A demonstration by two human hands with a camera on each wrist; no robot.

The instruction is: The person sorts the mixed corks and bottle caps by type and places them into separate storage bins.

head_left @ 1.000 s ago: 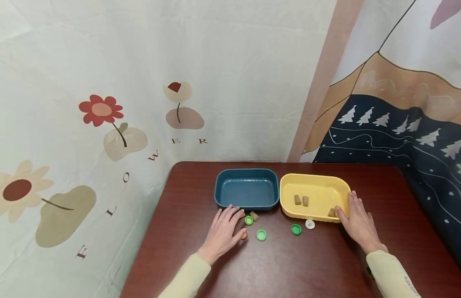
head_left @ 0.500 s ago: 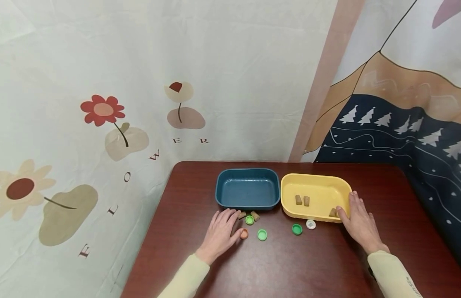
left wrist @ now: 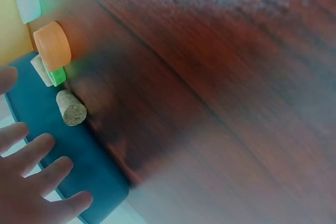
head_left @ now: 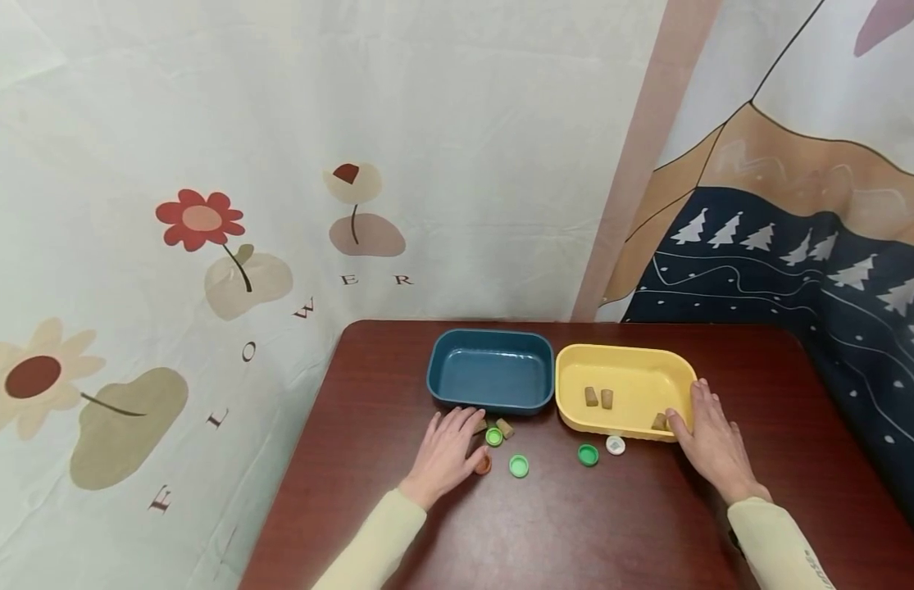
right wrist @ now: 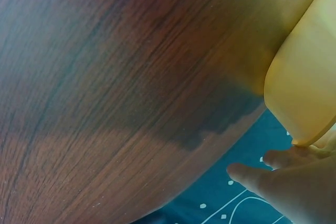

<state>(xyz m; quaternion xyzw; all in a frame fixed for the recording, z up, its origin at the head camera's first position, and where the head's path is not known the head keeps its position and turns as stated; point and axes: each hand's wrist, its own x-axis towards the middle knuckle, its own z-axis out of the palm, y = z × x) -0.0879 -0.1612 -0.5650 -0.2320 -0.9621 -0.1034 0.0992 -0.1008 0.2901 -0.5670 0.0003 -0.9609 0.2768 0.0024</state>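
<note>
Near the blue tray: loose caps and corks, two flat hands.

Just before the tray's near wall the left hand lies with fingers spread, gripping nothing, its thumb touching an orange cap; a nudge could send that cap, the green cap or the cork rolling. Beyond it to the right, the right hand rests flat against the yellow tray and could shove it.

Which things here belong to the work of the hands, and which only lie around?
In the work: left hand, orange cap, corks, right hand, yellow tray.
Lying about: blue tray, green caps, white cap.
</note>
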